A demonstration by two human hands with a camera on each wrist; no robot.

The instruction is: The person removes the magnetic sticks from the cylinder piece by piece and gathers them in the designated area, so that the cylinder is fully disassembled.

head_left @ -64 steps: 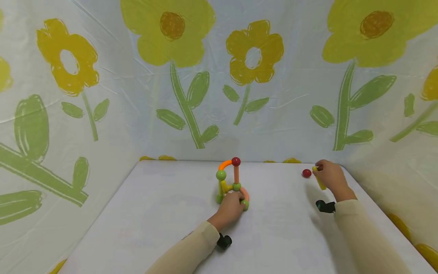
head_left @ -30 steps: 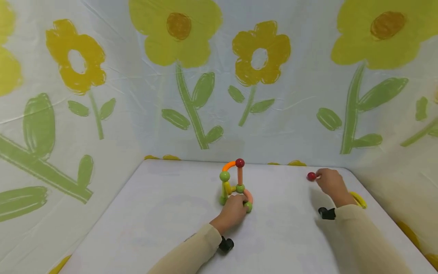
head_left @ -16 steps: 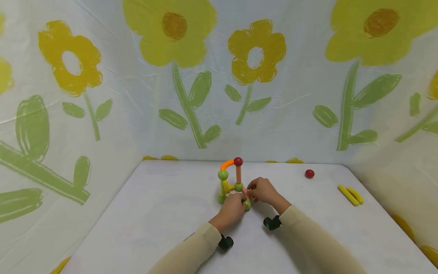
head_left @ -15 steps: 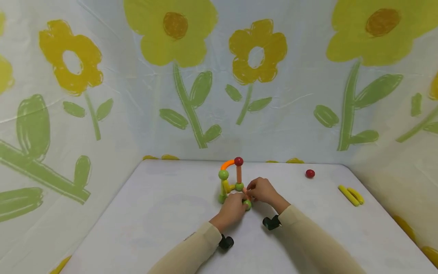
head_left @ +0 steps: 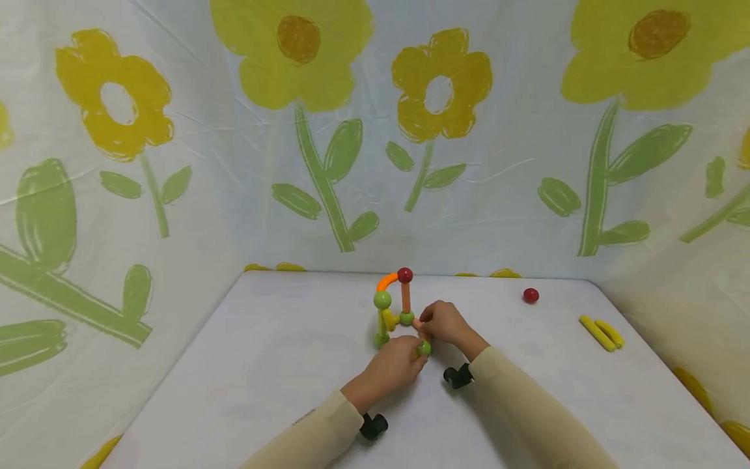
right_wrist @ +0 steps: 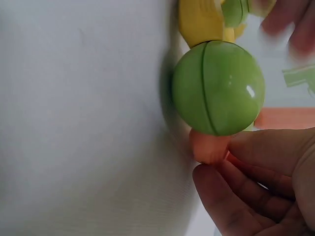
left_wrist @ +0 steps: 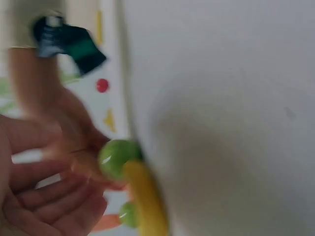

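A small frame of toy rods and balls stands on the table in the head view: a red ball (head_left: 405, 275) on top, an orange curved rod (head_left: 387, 282), an upright salmon rod (head_left: 406, 297) and several green balls. My right hand (head_left: 448, 324) pinches a salmon rod (right_wrist: 209, 146) between thumb and fingertip, just beside the near green ball (right_wrist: 219, 88). A yellow rod (left_wrist: 147, 201) joins that ball's other side. My left hand (head_left: 389, 365) is close by at the front; its fingers look loose and apart from the pieces in the left wrist view, though blurred.
To the right, two yellow rods (head_left: 597, 334) lie side by side on the white table (head_left: 263, 391). A loose red ball (head_left: 530, 296) sits near the back right. A flower-printed sheet (head_left: 480, 215) rises behind the table and along its sides.
My right hand has released a yellow rod at the right, passed by the loose red ball, then come left to pinch the salmon rod. My left hand has loosened and shifted slightly toward me.
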